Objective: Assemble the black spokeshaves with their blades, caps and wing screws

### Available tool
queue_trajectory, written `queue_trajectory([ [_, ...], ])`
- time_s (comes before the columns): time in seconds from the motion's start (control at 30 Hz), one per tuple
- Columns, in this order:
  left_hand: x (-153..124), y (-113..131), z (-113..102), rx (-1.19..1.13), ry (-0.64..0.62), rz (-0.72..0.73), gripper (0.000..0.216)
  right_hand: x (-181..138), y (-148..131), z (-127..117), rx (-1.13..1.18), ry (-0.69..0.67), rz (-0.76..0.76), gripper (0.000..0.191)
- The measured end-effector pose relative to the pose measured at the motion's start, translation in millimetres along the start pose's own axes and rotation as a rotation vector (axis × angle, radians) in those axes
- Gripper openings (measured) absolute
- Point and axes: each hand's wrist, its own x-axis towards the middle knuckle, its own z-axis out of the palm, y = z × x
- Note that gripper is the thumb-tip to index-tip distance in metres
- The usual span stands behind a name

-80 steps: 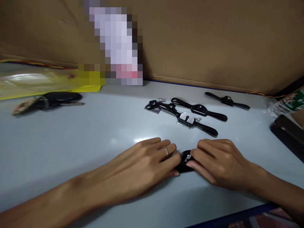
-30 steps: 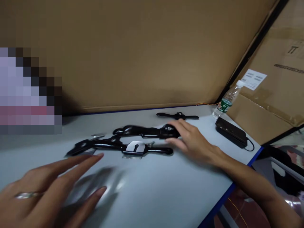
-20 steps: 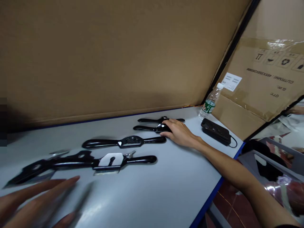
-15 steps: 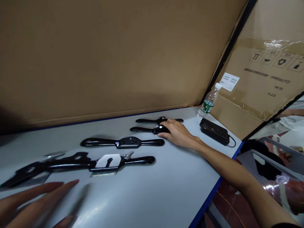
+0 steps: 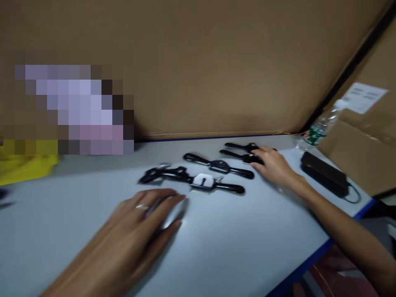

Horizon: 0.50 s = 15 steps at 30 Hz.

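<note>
Your right hand [image 5: 274,167] is the nearer one; the slim black tool [image 5: 232,154] sits at its fingertips, far side of the pale table [image 5: 222,247], handle pointing leftward out of the hand; long axis roughly left to right, right end slanting slightly toward you; thumb on the near side, fingers bent over its middle; blur, so you cannot tell whether they grip; right arm stretched forward, palm down; your left hand [image 5: 139,227] is well apart, fingers parted, holding nothing, near the white-plated tool [image 5: 202,181].
</note>
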Motion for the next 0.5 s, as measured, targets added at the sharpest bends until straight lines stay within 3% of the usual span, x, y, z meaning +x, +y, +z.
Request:
queue_trajectory([
  [0.13, 10, 12, -15, 0.052, -0.095, -0.019, 0.033, 2, 4, 0, 0.041, 0.049, 0.001, 0.025],
  [0.33, 6, 6, -10, 0.042, -0.017, -0.008, 0.032, -7, -14, -1, 0.108, 0.131, -0.061, 0.019],
  [0.5, 7, 13, -8, 0.003, -0.044, -0.061, 0.031, -14, -24, -12, 0.236, 0.194, -0.133, 0.017],
])
